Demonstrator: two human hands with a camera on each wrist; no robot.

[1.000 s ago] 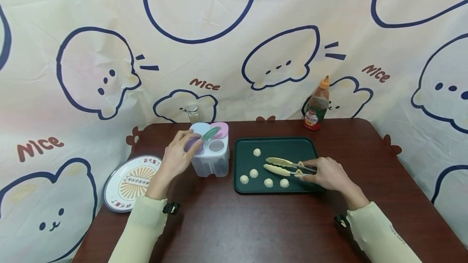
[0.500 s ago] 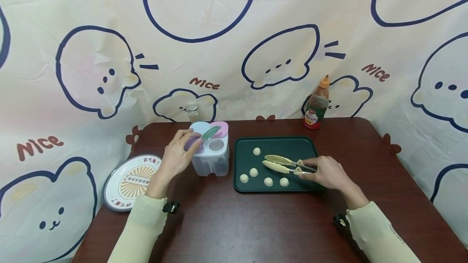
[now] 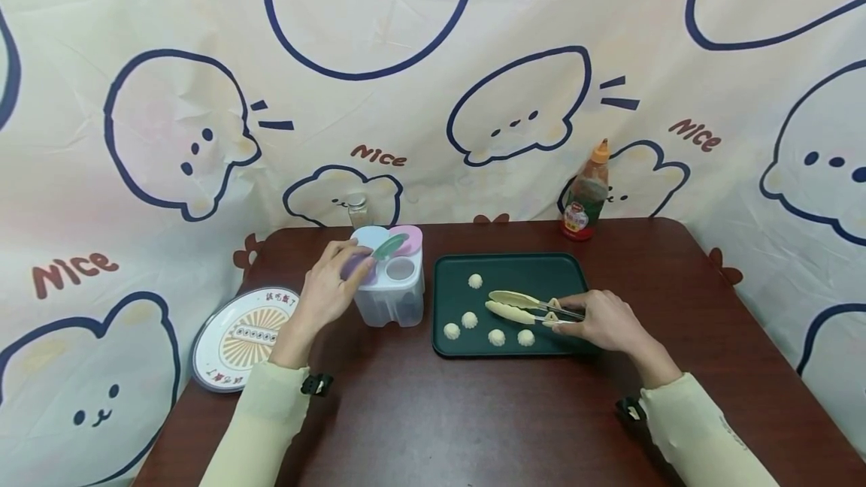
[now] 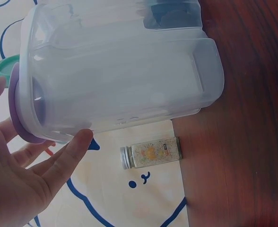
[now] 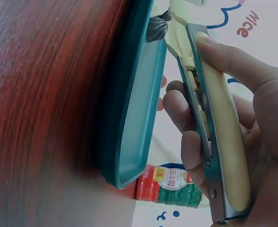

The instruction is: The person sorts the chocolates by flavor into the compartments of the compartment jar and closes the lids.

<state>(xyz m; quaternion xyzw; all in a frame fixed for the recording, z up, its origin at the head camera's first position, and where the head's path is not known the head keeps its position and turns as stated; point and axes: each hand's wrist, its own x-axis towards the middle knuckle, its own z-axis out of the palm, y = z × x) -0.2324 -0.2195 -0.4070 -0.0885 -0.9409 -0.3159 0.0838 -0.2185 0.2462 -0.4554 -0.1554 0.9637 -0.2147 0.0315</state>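
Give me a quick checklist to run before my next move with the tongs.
1. Right hand gripping the tongs: ok.
2. Tong tips apart: ok.
3. White pieces on the green tray: ok, five visible in the head view.
4. A piece between the tips: not ok, none seen there.
5. Box opening uncovered: ok, green lid tilted up.
6. Left hand firmly holding the box: cannot tell.
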